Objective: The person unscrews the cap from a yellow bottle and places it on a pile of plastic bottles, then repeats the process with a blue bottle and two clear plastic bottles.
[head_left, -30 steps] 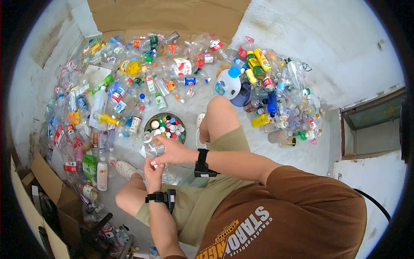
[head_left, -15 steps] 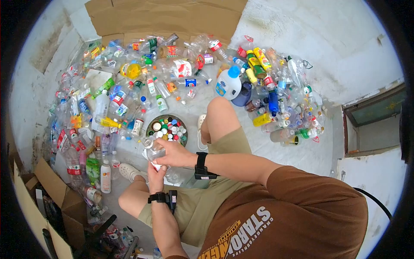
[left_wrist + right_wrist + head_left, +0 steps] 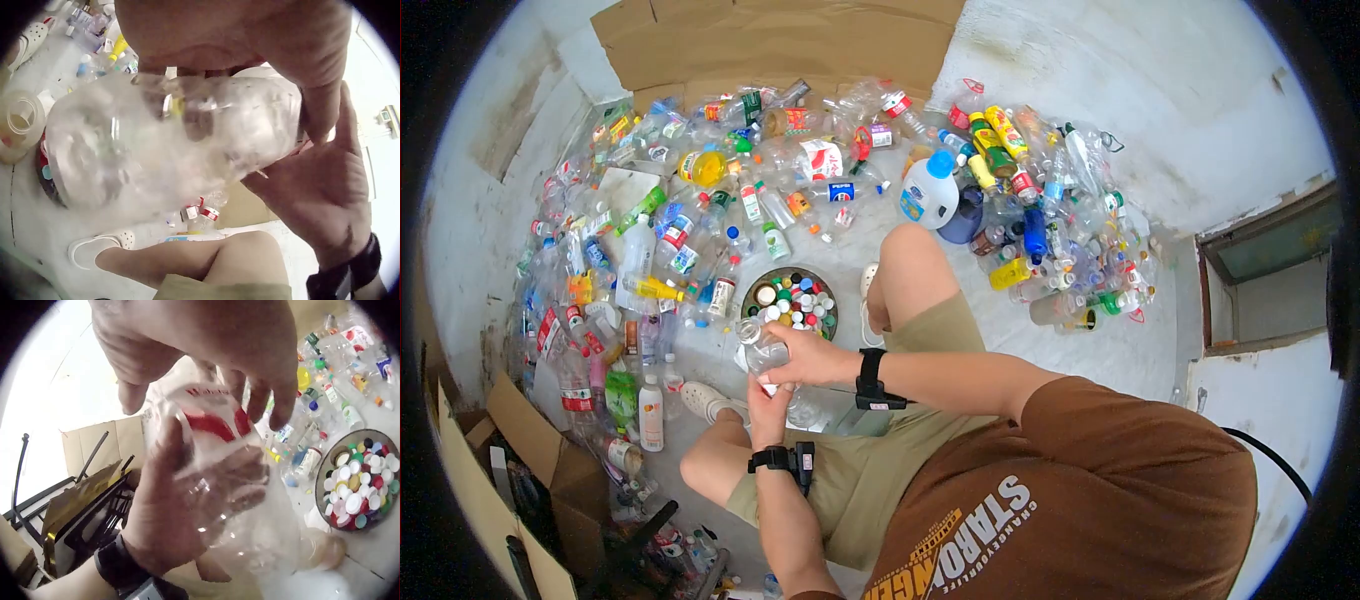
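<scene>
Both hands hold a clear plastic bottle (image 3: 762, 355) in front of the knees. My right hand (image 3: 810, 355) grips it from above, with its fingers bent over the label side in the right wrist view. From below, my left hand (image 3: 770, 402) wraps its fingers and thumb round the same bottle. A white label (image 3: 206, 409) with red print is on the bottle between the hands. In the left wrist view the bottle's wide bare body (image 3: 156, 140) points left, away from the hands. Part of the label is hidden by fingers.
A round tray (image 3: 834, 318) of coloured bottle caps (image 3: 359, 494) stands on the floor beyond the hands. Piles of plastic bottles (image 3: 680, 235) spread at the left, back and right (image 3: 1050, 220). A white jug (image 3: 930, 190) stands near the knee. Open cardboard boxes (image 3: 530, 430) are at lower left.
Both hands have stayed on the bottle, with only a slight shift of the left hand along it. The head view has turned a little.
</scene>
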Action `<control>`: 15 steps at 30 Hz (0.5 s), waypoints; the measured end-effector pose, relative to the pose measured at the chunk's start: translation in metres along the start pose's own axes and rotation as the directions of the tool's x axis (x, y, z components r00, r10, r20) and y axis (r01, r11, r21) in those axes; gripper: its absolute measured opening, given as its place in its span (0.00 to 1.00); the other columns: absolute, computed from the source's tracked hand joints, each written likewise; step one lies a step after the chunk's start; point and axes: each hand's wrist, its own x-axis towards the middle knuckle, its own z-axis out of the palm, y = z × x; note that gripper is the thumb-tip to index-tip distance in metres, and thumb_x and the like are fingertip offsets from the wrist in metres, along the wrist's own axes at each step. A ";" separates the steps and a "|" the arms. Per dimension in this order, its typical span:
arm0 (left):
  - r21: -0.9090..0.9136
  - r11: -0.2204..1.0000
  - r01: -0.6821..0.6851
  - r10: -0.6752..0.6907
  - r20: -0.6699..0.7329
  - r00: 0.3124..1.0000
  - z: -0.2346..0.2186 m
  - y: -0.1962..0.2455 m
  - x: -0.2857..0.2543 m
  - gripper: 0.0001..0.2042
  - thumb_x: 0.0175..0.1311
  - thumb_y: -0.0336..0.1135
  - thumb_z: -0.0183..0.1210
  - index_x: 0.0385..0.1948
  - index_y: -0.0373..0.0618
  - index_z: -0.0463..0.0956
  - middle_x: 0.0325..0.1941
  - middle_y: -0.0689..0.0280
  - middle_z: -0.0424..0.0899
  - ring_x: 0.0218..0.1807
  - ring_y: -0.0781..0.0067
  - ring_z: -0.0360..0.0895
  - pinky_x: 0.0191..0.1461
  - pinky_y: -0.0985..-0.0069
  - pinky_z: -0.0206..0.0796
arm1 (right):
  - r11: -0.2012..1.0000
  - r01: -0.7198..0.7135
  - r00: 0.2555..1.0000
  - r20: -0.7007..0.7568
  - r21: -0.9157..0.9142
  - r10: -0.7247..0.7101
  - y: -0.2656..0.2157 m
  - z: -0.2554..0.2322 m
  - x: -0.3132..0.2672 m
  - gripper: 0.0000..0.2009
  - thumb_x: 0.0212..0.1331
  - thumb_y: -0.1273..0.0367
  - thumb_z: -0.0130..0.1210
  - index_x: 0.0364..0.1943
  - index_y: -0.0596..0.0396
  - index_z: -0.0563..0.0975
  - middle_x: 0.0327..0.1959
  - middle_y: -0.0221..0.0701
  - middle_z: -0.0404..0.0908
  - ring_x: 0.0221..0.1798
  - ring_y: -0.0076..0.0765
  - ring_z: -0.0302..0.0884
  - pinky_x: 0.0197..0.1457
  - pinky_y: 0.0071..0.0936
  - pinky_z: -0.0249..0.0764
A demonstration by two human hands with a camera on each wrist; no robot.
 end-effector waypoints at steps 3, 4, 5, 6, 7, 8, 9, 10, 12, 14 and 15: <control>0.028 1.000 -0.006 0.004 0.062 0.998 0.005 0.009 0.000 0.28 0.50 0.26 0.64 0.55 0.40 0.64 0.50 0.62 0.74 0.51 0.72 0.72 0.55 0.74 0.64 | 0.995 0.095 0.995 0.027 -0.023 -0.095 0.003 -0.014 0.008 0.35 0.48 0.57 0.65 0.58 0.59 0.65 0.49 0.47 0.76 0.51 0.47 0.76 0.55 0.33 0.70; 0.020 1.000 0.012 -0.013 0.089 0.996 0.006 0.011 0.000 0.29 0.48 0.25 0.64 0.56 0.40 0.63 0.51 0.61 0.73 0.52 0.71 0.71 0.56 0.74 0.64 | 0.991 0.130 0.991 0.008 -0.041 -0.130 -0.006 -0.022 0.010 0.32 0.47 0.57 0.65 0.56 0.57 0.68 0.46 0.44 0.77 0.48 0.44 0.76 0.53 0.33 0.71; 0.053 0.999 -0.001 -0.003 0.092 0.996 0.006 0.007 0.001 0.30 0.47 0.25 0.65 0.56 0.40 0.63 0.51 0.61 0.73 0.53 0.71 0.71 0.57 0.73 0.64 | 0.988 0.120 0.993 0.033 -0.095 -0.117 -0.016 -0.032 0.012 0.31 0.47 0.57 0.64 0.55 0.56 0.69 0.44 0.43 0.77 0.46 0.43 0.77 0.51 0.33 0.72; 0.086 0.996 -0.015 0.007 0.095 0.995 0.005 -0.001 0.003 0.31 0.46 0.25 0.66 0.56 0.40 0.62 0.51 0.61 0.73 0.53 0.70 0.71 0.58 0.73 0.64 | 0.983 0.111 0.993 0.057 -0.148 -0.104 -0.027 -0.042 0.012 0.29 0.47 0.58 0.64 0.53 0.56 0.71 0.42 0.42 0.78 0.44 0.42 0.77 0.49 0.34 0.72; 0.120 0.992 -0.031 0.019 0.101 0.995 0.007 -0.002 0.005 0.32 0.45 0.25 0.66 0.56 0.40 0.62 0.51 0.61 0.73 0.53 0.70 0.72 0.59 0.72 0.63 | 0.974 0.104 0.993 0.078 -0.201 -0.090 -0.033 -0.050 0.013 0.28 0.47 0.58 0.64 0.52 0.56 0.72 0.40 0.41 0.78 0.43 0.41 0.77 0.47 0.34 0.73; 0.119 0.992 -0.046 0.034 0.100 0.994 0.008 -0.002 0.005 0.33 0.44 0.25 0.67 0.56 0.40 0.62 0.51 0.61 0.73 0.53 0.70 0.72 0.59 0.72 0.64 | 0.982 0.070 0.994 0.100 -0.177 -0.053 -0.035 -0.054 0.014 0.23 0.45 0.58 0.63 0.44 0.56 0.77 0.35 0.41 0.79 0.39 0.41 0.78 0.42 0.35 0.73; 0.118 0.991 -0.061 0.049 0.101 0.994 0.010 0.001 0.004 0.34 0.43 0.25 0.67 0.56 0.40 0.62 0.51 0.61 0.73 0.53 0.69 0.72 0.58 0.72 0.64 | 0.966 0.085 0.989 0.138 -0.244 -0.053 -0.034 -0.057 0.015 0.22 0.44 0.58 0.63 0.43 0.57 0.77 0.35 0.41 0.79 0.39 0.42 0.79 0.42 0.35 0.73; 0.117 0.990 -0.077 0.065 0.101 0.993 0.011 0.003 0.005 0.34 0.42 0.25 0.68 0.56 0.39 0.62 0.51 0.61 0.73 0.53 0.69 0.72 0.58 0.72 0.64 | 0.946 0.103 0.983 0.175 -0.309 -0.050 -0.031 -0.060 0.017 0.21 0.44 0.59 0.62 0.42 0.57 0.77 0.34 0.41 0.79 0.39 0.43 0.79 0.42 0.36 0.73; 0.119 0.991 -0.060 0.050 0.090 0.995 0.011 0.003 0.006 0.35 0.41 0.25 0.68 0.57 0.39 0.62 0.53 0.60 0.72 0.54 0.67 0.71 0.60 0.71 0.63 | 0.915 0.142 0.969 0.240 -0.377 -0.052 -0.029 -0.064 0.018 0.20 0.43 0.60 0.62 0.40 0.57 0.77 0.33 0.40 0.78 0.37 0.42 0.78 0.40 0.35 0.72; 0.212 0.971 -0.109 0.098 0.065 0.993 0.009 0.000 0.005 0.37 0.40 0.25 0.68 0.59 0.39 0.60 0.55 0.58 0.70 0.57 0.64 0.69 0.63 0.68 0.60 | 0.905 0.181 0.953 0.297 -0.386 -0.064 -0.029 -0.070 0.015 0.18 0.43 0.63 0.61 0.40 0.56 0.77 0.31 0.37 0.76 0.33 0.37 0.75 0.37 0.34 0.70; 0.303 0.939 -0.163 0.155 0.052 0.987 0.008 -0.001 0.004 0.39 0.40 0.26 0.68 0.60 0.38 0.59 0.57 0.57 0.69 0.59 0.62 0.68 0.65 0.67 0.58 | 0.902 0.184 0.955 0.288 -0.392 -0.070 -0.029 -0.073 0.014 0.19 0.43 0.63 0.61 0.40 0.57 0.77 0.31 0.37 0.76 0.33 0.37 0.75 0.37 0.33 0.71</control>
